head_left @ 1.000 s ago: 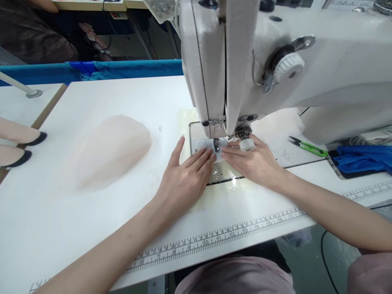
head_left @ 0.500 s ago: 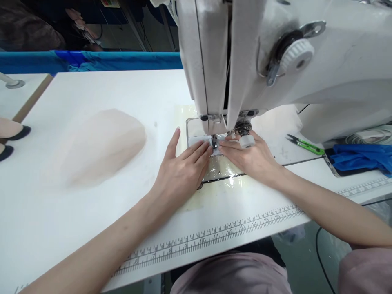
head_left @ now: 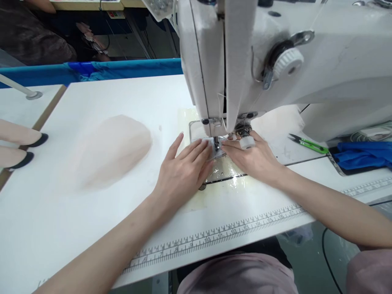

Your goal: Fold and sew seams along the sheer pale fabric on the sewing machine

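Note:
A small, thin whitish piece of material (head_left: 216,152) lies on the metal plate under the presser foot (head_left: 216,143) of a white sewing machine (head_left: 211,61). My left hand (head_left: 183,167) rests flat to the left of the foot, thumb stretched away and fingertips on the piece's left edge. From the other side, my right hand (head_left: 252,157) reaches in with straight fingers, their tips touching the piece close to the foot. A white knob on the machine covers part of those fingers. The needle tip is too small to make out.
Green-handled thread snips (head_left: 309,143) lie at right, beside a blue cloth (head_left: 363,155) on a dark flat object. A printed ruler (head_left: 214,239) runs along the table's front edge. Beige pieces with black ends (head_left: 21,136) jut in from the left. A beige oval patch (head_left: 119,151) marks the tabletop.
The view has shifted slightly, with the table's left side now lower and further right. More of the whitish piece shows between my hands. Both hands stay beside the presser foot.

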Demonstrator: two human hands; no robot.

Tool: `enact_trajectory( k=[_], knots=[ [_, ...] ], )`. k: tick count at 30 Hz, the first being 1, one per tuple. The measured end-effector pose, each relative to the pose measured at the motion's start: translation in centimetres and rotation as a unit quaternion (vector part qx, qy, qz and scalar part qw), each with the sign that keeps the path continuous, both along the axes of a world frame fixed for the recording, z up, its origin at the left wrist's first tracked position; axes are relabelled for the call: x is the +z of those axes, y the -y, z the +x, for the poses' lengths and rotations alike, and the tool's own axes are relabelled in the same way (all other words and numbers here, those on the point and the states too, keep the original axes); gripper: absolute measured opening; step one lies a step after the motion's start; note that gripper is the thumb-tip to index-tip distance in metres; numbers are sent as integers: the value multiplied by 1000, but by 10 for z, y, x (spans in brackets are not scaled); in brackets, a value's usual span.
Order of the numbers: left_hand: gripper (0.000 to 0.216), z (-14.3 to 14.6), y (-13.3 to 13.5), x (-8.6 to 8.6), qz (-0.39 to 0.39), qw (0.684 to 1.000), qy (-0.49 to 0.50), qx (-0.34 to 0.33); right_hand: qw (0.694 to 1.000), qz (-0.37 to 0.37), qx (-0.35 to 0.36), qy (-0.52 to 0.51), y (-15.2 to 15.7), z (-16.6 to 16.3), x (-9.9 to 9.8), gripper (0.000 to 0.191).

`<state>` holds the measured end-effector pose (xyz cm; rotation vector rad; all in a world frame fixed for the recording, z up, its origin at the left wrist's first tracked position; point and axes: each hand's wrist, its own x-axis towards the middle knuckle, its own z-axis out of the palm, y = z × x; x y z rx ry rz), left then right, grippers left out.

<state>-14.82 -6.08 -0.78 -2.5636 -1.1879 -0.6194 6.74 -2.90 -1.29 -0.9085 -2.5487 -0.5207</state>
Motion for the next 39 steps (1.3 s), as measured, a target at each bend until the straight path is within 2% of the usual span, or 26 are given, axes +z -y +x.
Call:
enact_trajectory(
  k=[2,4,8,10,14,17,23,28,34,39],
  knots=[
    [46,-2,2,4,-7,1000,-20,15,1000,4,4,-3,0,0,1,26],
    [45,-3,5,10,15,999,-41,21,1000,14,15,-23,2,0,4,30],
    [17,-7,9,22,92,996,-17,14,993,66,30,-88,10,-1,12,33],
    [9,-9,6,22,85,996,0,-3,991,66,49,-102,16,-4,15,33],
    [29,-11,-3,13,-4,998,10,-67,992,3,82,-94,24,-8,15,29],
    [34,-10,-5,7,-40,996,7,-81,994,-30,59,-82,26,-8,12,33],
    [30,-4,-1,5,-37,995,-14,-86,996,-75,-1,-49,22,-4,8,32],
    [41,-1,6,8,-25,997,-50,-54,996,-73,-22,-42,16,-2,4,28],
    [53,5,11,9,-25,996,-67,-47,998,-60,-20,-29,13,-1,5,28],
    [54,8,13,9,-27,997,-69,-38,998,-64,-17,-8,12,-1,7,27]
  ],
)
